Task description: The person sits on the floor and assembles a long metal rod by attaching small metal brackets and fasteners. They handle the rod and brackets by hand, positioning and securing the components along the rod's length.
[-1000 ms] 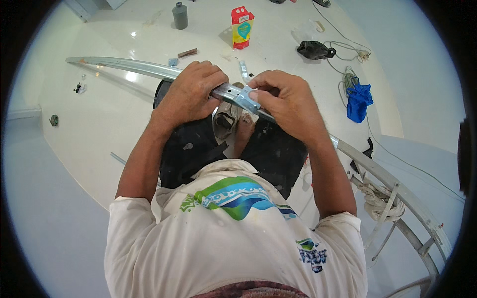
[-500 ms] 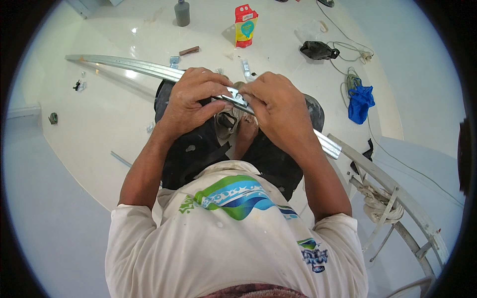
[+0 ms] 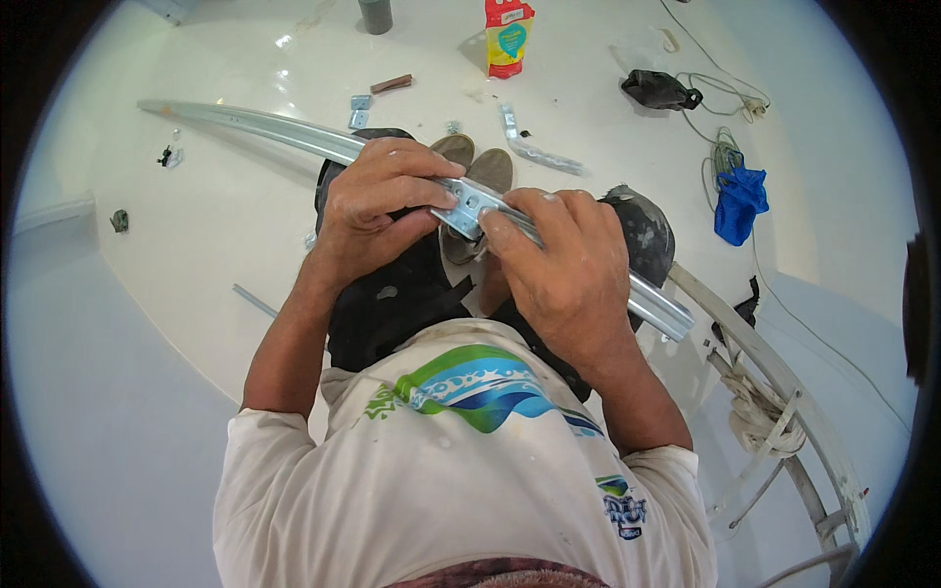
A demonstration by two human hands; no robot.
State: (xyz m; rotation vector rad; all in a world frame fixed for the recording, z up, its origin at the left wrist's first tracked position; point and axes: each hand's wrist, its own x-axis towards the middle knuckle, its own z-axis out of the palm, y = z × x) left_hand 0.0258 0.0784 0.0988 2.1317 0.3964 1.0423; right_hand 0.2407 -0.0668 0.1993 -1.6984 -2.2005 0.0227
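A long galvanized metal rail [image 3: 265, 127] lies across my knees, slanting from far left to near right. Against it, between my hands, is a small flat metal bracket [image 3: 461, 208] with holes in its face. My left hand [image 3: 377, 201] is closed round the rail and the bracket's left end, fingers on top and thumb below. My right hand [image 3: 569, 260] grips the rail on the other side, its thumb at the bracket's right edge. Whatever lies under the right fingers is hidden.
Small metal brackets [image 3: 360, 110], a brown piece [image 3: 392, 84] and a bent metal strip [image 3: 534, 149] lie ahead on the floor. Farther off are a red-yellow pouch [image 3: 509, 44] and a grey bottle [image 3: 375, 15]. To the right are a black bag [image 3: 659, 90], a blue bag [image 3: 739, 204], cables and a ladder [image 3: 774, 367].
The bracket has turned so its holed face now shows. My right hand has shifted a little right and down, its fingers lying lower over the rail. The whole view has tilted slightly.
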